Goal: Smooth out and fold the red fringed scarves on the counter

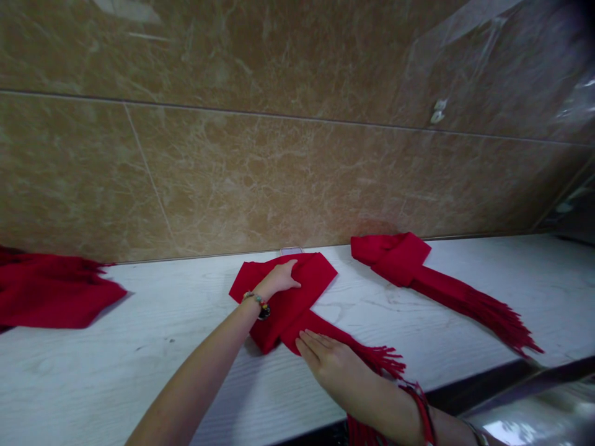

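A red fringed scarf (310,272), folded over itself, lies in the middle of the white wood-grain surface. My left hand (279,279), a beaded bracelet at its wrist, rests on the upper folded part with thumb and forefinger apart. Lower down, my right hand (325,359) lies on the scarf with its fingers stretched out over the crossing layer. One fringed end (385,359) spreads out to the right, above my right wrist. More red fringe (362,430) hangs at the front edge, partly hidden by my right forearm.
To the right lies another red scarf (400,260), folded with a fringed tail. More red fabric (60,291) is at the far left. A brown marbled tile wall (232,179) rises behind the white surface (186,316). Dark and shiny items border the front right edge.
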A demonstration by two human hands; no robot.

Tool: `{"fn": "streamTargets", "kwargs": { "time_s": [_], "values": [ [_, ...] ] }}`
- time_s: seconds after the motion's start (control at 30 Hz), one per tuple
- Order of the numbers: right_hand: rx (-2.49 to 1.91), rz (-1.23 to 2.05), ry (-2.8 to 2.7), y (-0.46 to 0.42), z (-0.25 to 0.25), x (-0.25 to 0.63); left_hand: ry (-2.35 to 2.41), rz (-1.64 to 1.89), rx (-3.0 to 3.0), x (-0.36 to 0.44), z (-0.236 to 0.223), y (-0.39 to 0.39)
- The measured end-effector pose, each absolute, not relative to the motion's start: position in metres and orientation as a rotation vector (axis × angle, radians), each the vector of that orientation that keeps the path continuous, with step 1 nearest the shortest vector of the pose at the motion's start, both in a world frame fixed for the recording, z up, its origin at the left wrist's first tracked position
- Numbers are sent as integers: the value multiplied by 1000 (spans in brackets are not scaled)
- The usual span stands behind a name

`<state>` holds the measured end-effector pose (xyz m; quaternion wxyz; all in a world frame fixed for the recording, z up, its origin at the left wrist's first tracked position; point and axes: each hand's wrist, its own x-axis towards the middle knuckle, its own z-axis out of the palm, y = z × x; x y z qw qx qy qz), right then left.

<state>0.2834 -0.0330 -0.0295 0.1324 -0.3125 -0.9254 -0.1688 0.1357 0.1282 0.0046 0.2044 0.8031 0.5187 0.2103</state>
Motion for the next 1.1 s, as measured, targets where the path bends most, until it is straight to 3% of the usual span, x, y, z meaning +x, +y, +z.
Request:
{"fn": "streamTargets", "kwargs": {
  "time_s": [0.27,0.57,0.83,1.1],
  "values": [
    [-842,-529,-2671,-33,-20,291,1596,796,2079,147,-7,134],
    [-784,-431,-2739,-39,-18,289,1600,769,2162,147,-5,134],
    [-1012,161,-2727,-34,-1,303,1204,719,2643,77,2,73],
    [-1137,-167,-2652,-28,-23,279,1154,563,2594,40,-2,51]
  ]
}}
